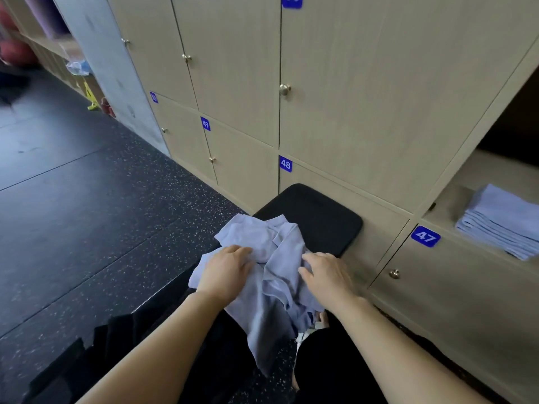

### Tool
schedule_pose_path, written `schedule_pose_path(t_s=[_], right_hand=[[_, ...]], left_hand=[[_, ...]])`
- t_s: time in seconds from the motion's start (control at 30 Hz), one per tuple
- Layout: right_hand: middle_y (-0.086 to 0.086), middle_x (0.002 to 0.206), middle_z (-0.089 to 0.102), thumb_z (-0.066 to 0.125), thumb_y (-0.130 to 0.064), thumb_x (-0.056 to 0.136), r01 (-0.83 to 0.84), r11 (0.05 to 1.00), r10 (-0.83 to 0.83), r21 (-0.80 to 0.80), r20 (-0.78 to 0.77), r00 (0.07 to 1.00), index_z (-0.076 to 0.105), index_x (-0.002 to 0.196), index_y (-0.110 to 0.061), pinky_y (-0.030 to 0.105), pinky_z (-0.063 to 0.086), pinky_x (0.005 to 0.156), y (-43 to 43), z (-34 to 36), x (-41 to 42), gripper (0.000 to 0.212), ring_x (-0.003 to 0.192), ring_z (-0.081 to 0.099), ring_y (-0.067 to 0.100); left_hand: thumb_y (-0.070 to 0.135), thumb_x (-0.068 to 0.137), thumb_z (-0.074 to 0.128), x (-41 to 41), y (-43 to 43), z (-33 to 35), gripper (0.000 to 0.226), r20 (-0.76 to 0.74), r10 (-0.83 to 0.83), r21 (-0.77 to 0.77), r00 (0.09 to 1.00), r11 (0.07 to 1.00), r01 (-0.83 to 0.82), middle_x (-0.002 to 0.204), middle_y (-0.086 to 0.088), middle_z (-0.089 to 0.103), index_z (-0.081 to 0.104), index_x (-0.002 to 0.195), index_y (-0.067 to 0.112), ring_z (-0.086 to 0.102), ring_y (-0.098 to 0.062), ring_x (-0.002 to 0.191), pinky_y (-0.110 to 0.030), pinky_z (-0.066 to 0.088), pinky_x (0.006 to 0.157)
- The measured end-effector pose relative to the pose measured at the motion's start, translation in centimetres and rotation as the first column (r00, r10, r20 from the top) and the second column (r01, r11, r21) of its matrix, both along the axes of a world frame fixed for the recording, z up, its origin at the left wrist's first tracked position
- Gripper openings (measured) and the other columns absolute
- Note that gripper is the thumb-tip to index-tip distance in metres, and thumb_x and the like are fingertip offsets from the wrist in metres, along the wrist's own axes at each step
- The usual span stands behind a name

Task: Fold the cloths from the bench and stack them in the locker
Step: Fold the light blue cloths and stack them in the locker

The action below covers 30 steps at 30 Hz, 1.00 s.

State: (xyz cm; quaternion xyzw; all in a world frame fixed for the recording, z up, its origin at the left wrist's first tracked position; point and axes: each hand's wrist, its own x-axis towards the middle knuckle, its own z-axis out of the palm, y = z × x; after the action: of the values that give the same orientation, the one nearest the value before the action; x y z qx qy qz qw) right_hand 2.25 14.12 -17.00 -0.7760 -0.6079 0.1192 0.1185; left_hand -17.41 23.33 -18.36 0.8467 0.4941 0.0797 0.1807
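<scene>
Gripping cloths [272, 259] (pale blue), left hand [224, 272], right hand [328, 277], both grips seemingly clamped.

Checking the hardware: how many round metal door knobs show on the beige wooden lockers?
6 round metal knobs: three in the upper row, two at lower left, one at lower right. Another may be hidden behind the black padded bench.

Gym locker area.
Numbered wooden lockers [364, 91] with blue number plates [285, 163] line the wall above speckled rubber flooring [96, 228]; a padded black bench [318, 220] stands against them.
</scene>
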Motion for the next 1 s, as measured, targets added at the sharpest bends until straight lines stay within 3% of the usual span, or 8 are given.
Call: schedule_pose_path(t_s=[0.13,0.3,0.37,0.53,0.67,0.77,0.9,1.0], right_hand=[[0.001,0.105,0.064,0.049,-0.029,0.097,0.006,1.000,-0.006,0.007,-0.006,1.000,0.058,0.093,-0.016,0.033,0.039,0.078,1.1,-1.8,0.6,0.017,0.099,0.055,0.025],[-0.003,0.110,0.064,0.048,-0.033,0.097,0.003,0.999,-0.002,0.053,-0.025,1.000,0.061,0.103,-0.018,0.028,0.039,0.080,1.6,-3.3,1.2,0.020,0.103,0.055,0.020],[-0.003,0.112,0.064,0.048,-0.033,0.097,0.002,0.996,0.001,0.084,-0.025,1.000,0.061,0.105,-0.018,0.027,0.038,0.080,1.7,-3.6,1.2,0.021,0.104,0.055,0.019],[-0.005,0.110,0.064,0.047,-0.035,0.097,0.009,0.994,-0.005,0.110,-0.038,0.999,0.061,0.108,-0.021,0.027,0.039,0.081,1.5,-3.6,1.4,0.022,0.105,0.055,0.017],[0.001,0.098,0.065,0.049,-0.029,0.096,0.055,0.990,-0.042,0.128,-0.103,0.994,0.062,0.096,-0.019,0.031,0.039,0.074,1.1,-2.6,1.5,0.017,0.096,0.057,0.022],[0.003,0.083,0.062,0.048,-0.028,0.096,0.140,0.983,-0.108,0.118,-0.245,0.963,0.053,0.073,-0.020,0.033,0.037,0.064,0.8,-1.3,1.5,0.024,0.081,0.057,0.022],[0.006,0.074,0.062,0.046,-0.034,0.099,0.317,0.945,-0.213,0.076,-0.592,0.777,0.061,0.075,-0.004,0.035,0.043,0.065,0.7,2.3,1.0,0.041,0.073,0.056,0.019],[0.002,0.065,0.057,0.052,-0.031,0.097,0.430,0.900,-0.168,0.074,-0.852,0.497,0.058,0.072,0.005,0.027,0.040,0.060,0.4,6.5,0.5,0.044,0.066,0.052,0.012]], left_hand=[[0.031,0.099,0.049,3.9,1.8,-0.9,0.029,0.062,-0.037,-0.024,0.997,0.999,0.039,0.116,-0.003,0.063,0.065,0.120,0.020,0.055,-0.027,0.112,-0.036,0.042,0.093],[0.050,0.096,0.045,7.5,2.8,-2.3,0.035,-0.100,-0.028,-0.020,0.995,0.999,0.026,0.103,0.002,0.063,0.068,0.101,0.024,0.049,-0.022,0.106,-0.033,0.031,0.085],[0.054,0.093,0.048,8.2,3.0,-2.5,0.034,-0.067,0.041,-0.051,0.997,0.998,-0.044,0.100,0.005,0.064,0.066,0.094,0.026,0.048,-0.020,0.105,-0.034,0.029,0.085],[0.042,0.089,0.063,8.6,2.9,-1.6,0.030,0.148,0.162,-0.238,0.976,0.963,-0.123,0.069,0.011,0.057,0.051,0.067,0.025,0.054,-0.013,0.080,-0.032,0.036,0.080],[0.020,0.088,0.071,7.8,2.4,1.7,0.024,0.540,0.354,-0.521,0.764,0.853,-0.026,0.065,0.006,0.054,0.055,0.070,0.018,0.047,-0.011,0.063,-0.021,0.039,0.059],[0.014,0.090,0.069,6.6,2.1,5.1,0.025,0.652,0.375,-0.541,0.659,0.839,0.057,0.063,0.005,0.049,0.054,0.071,0.017,0.041,-0.011,0.062,-0.023,0.033,0.059],[0.024,0.080,0.076,5.1,1.2,9.8,0.029,0.743,0.357,-0.513,0.566,0.848,0.137,0.069,-0.007,0.041,0.054,0.061,0.023,0.036,-0.018,0.066,-0.028,0.026,0.058],[0.035,0.065,0.079,4.2,0.0,12.9,0.025,0.774,0.370,-0.501,0.513,0.854,0.141,0.078,-0.011,0.045,0.057,0.059,0.024,0.038,-0.024,0.073,-0.031,0.027,0.059]])
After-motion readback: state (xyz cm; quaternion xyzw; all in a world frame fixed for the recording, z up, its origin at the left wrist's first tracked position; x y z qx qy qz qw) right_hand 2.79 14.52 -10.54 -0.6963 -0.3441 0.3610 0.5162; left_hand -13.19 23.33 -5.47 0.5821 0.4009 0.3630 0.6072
